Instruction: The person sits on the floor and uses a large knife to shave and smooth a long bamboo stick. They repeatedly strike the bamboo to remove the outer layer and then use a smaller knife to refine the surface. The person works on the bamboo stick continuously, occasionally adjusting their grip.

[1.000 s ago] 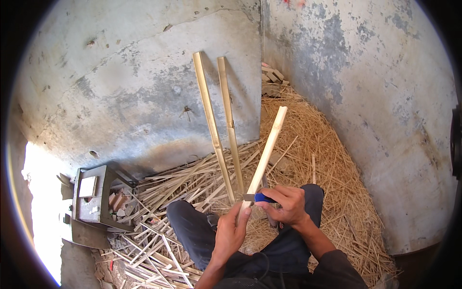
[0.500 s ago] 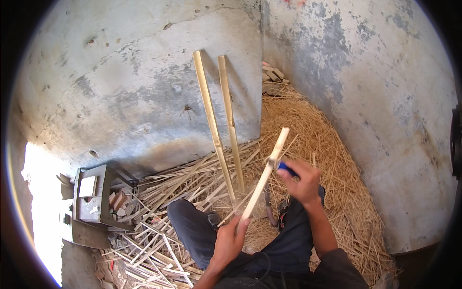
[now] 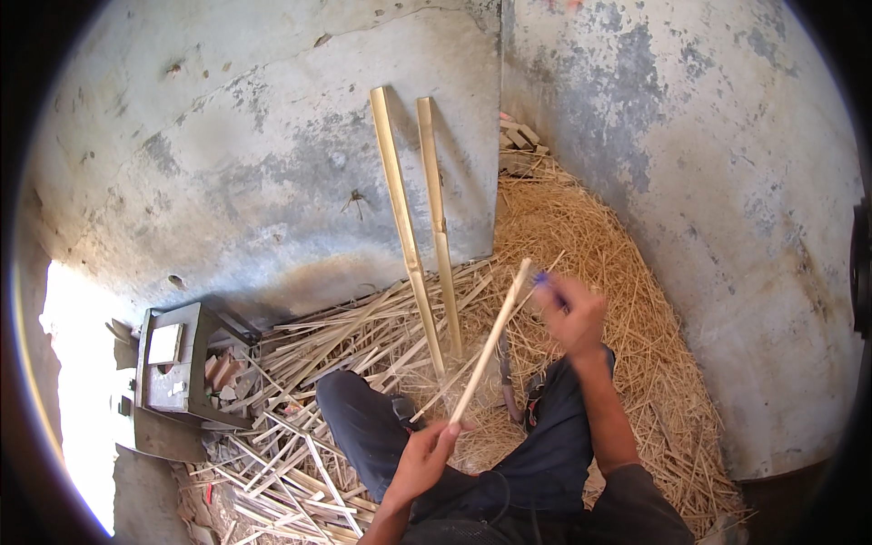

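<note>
While I watch from the head view, largest first:
Walls: grey plaster corner point(image 3: 272, 163), two bamboo slats point(image 3: 404, 227) leaning on it.
Floor: straw heap point(image 3: 581, 236), split strips point(image 3: 300, 445) just left of my knees.
Stick: pale bamboo stick point(image 3: 490, 341), tilted above my lap.
Left hand point(image 3: 422, 459): I see it closed round the stick's lower end.
Right hand point(image 3: 572, 313): blurred at the upper end, fisted on a blue-handled tool point(image 3: 542, 280).

Two leaning bamboo slats point(image 3: 422, 245) and walls point(image 3: 227, 163) bar the front.
</note>
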